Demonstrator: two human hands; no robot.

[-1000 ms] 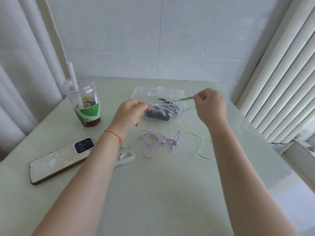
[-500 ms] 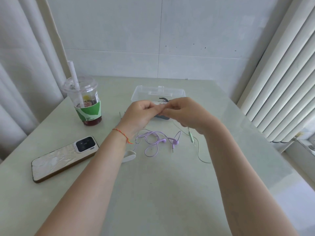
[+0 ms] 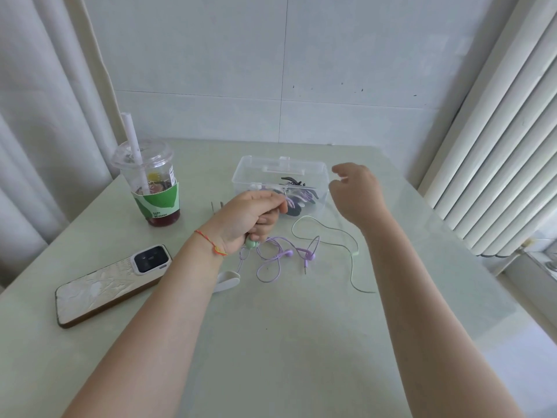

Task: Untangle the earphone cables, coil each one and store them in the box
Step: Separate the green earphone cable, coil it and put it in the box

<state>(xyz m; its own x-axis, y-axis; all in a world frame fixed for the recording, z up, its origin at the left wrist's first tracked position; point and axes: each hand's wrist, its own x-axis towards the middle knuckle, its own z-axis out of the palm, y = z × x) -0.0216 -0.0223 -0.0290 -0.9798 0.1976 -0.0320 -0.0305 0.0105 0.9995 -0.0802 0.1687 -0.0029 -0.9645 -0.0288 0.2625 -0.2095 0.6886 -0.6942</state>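
My left hand (image 3: 250,218) is shut on the green earphone, whose round earbuds (image 3: 250,243) stick out below my fist. Its pale green cable (image 3: 352,251) lies slack on the table, looping in front of the box and trailing toward me on the right. My right hand (image 3: 357,191) hovers beside the right end of the clear plastic box (image 3: 319,170), fingers loosely apart, with no cable visible in it. The purple earphone (image 3: 280,254) lies tangled on the table just in front of my left hand. Dark and purple coiled items sit inside the box.
A lidded drink cup (image 3: 153,191) with a straw stands at the back left. A phone (image 3: 111,282) lies face down at the left. A small white looped piece (image 3: 227,280) rests by my left forearm. The table meets a wall behind and blinds on the right.
My hands, joined in front of the box half a second ago, have separated. The right hand moved right and away from the left, and the green cable now lies slack on the table.
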